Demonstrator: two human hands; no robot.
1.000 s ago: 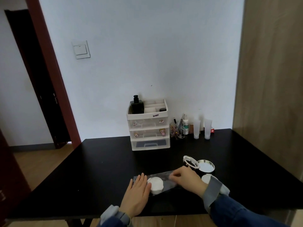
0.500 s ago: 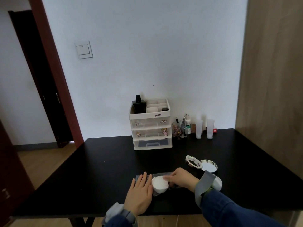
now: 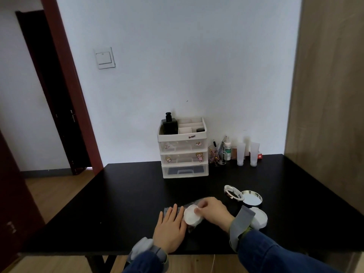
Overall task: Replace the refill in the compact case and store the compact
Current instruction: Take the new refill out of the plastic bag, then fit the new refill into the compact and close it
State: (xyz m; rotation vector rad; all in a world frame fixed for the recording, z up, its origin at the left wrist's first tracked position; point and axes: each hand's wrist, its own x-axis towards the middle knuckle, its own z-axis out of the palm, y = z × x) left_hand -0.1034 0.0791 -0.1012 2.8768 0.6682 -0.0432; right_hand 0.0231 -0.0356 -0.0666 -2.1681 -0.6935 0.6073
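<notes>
Black and matte, the surface carries a crinkled clear plastic wrapper near its front edge. Left hand lies flat on the wrapper, fingers spread. Right hand pinches the round white refill disc at its 2 o'clock rim; the wrapper partly covers the disc's lower edge. At 2 o'clock from the disc sits the open silver-rimmed compact case. The grey cuff hides part of a white round lid.

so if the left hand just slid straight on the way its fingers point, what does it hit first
Probably the clear wrapper at the left hand fingertips, then bare table; the drawer organizer stands far beyond.
</notes>
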